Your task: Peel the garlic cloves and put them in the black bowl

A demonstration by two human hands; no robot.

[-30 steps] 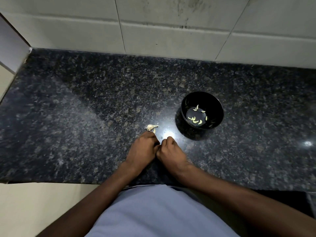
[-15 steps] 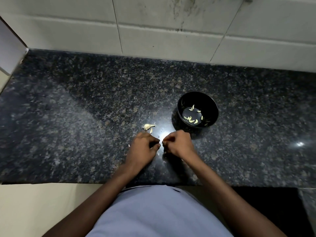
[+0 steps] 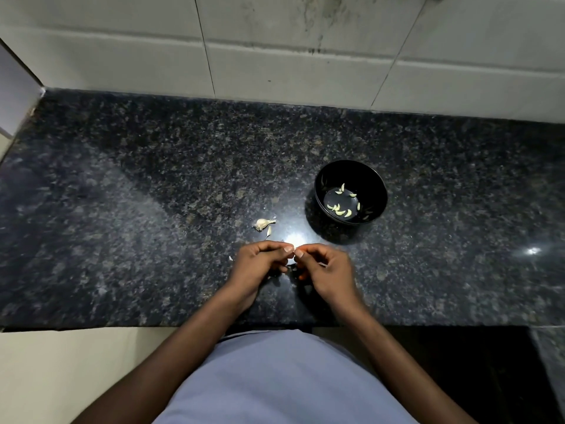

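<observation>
A black bowl (image 3: 378, 191) stands on the dark granite counter (image 3: 153, 194) with several peeled garlic cloves (image 3: 339, 209) in its bottom. My left hand (image 3: 260, 267) and my right hand (image 3: 327, 270) meet fingertip to fingertip just in front of the bowl, fingers curled as if pinching something tiny between them; the clove itself is hidden by the fingers. A partly stripped garlic piece (image 3: 263, 223) and a loose clove (image 3: 269, 231) lie on the counter just beyond my left hand.
A tiled wall (image 3: 290, 50) rises behind the counter. A small white scrap of skin (image 3: 230, 258) lies left of my left hand. The counter's front edge runs just below my wrists, with my blue shirt (image 3: 281, 381) under it.
Both hands have lifted slightly and drawn together again, fingertips now touching. The right hand, which had shifted toward the bowl, is back beside the left.
</observation>
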